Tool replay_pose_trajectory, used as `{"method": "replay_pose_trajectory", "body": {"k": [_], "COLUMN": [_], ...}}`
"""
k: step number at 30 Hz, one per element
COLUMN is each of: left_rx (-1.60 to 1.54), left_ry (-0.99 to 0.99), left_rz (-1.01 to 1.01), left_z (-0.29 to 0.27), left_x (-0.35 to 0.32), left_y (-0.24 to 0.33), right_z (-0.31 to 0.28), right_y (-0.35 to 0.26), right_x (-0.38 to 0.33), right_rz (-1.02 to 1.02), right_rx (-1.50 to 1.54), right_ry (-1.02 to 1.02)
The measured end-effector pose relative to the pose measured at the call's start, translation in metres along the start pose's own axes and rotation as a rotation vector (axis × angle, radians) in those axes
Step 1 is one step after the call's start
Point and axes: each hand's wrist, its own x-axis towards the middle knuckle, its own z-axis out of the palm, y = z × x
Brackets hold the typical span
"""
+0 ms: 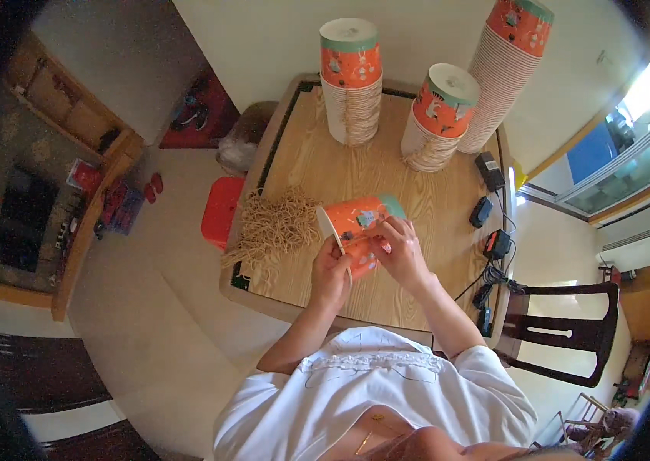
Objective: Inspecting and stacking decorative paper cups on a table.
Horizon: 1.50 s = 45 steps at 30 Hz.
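Over the near part of the table, an orange paper bucket [340,214] with a green band lies tilted on its side between my hands. My left hand [330,275] grips its white rim, the thumb against the side wall. The fingers of my right hand [402,252] are bent and pinched together at the printed side; whatever is between them is too small to make out. Just left of the bucket is a loose heap of tan twine cords [279,224].
Stacked paper buckets stand at the far side: a left stack [351,73], a shorter middle stack [436,115] and a tall right stack [505,73]. Black adapters [497,244] and cables line the table's [405,303] right edge. A dark chair [563,330] stands right, a red stool [222,211] left.
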Motion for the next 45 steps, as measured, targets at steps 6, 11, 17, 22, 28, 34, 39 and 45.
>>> {"method": "replay_pose_trajectory", "body": {"k": [6, 11, 17, 22, 28, 34, 39, 45], "left_rx": [-0.073, 0.216, 0.327, 0.137, -0.017, -0.032, 0.001, 0.349], "left_ry": [0.03, 0.108, 0.054, -0.001, -0.084, -0.121, -0.069, -0.135], "left_rz": [-0.093, -0.043, 0.127, 0.175, 0.264, 0.399, 0.383, 0.243], "left_z": [0.005, -0.016, -0.01, 0.008, 0.065, 0.123, 0.147, 0.099], "left_x": [0.0, 0.007, 0.019, 0.045, 0.102, 0.206, 0.289, 0.354], "left_y": [0.014, -0.002, 0.003, 0.018, 0.05, 0.081, 0.112, 0.129], "right_z": [0.003, 0.003, -0.005, -0.031, -0.073, -0.115, -0.122, -0.089], "right_y": [0.003, 0.005, 0.015, 0.025, 0.018, -0.001, 0.03, 0.082], "right_x": [-0.003, 0.0, 0.018, 0.049, 0.12, 0.237, 0.318, 0.371], "right_rz": [-0.021, 0.018, 0.13, 0.203, -0.135, -0.492, -0.626, -0.681], "right_rx": [-0.025, -0.09, -0.191, 0.056, -0.325, -0.619, -0.855, -0.904], "right_ry": [-0.023, -0.087, 0.036, -0.099, 0.169, 0.245, 0.219, 0.139]}}
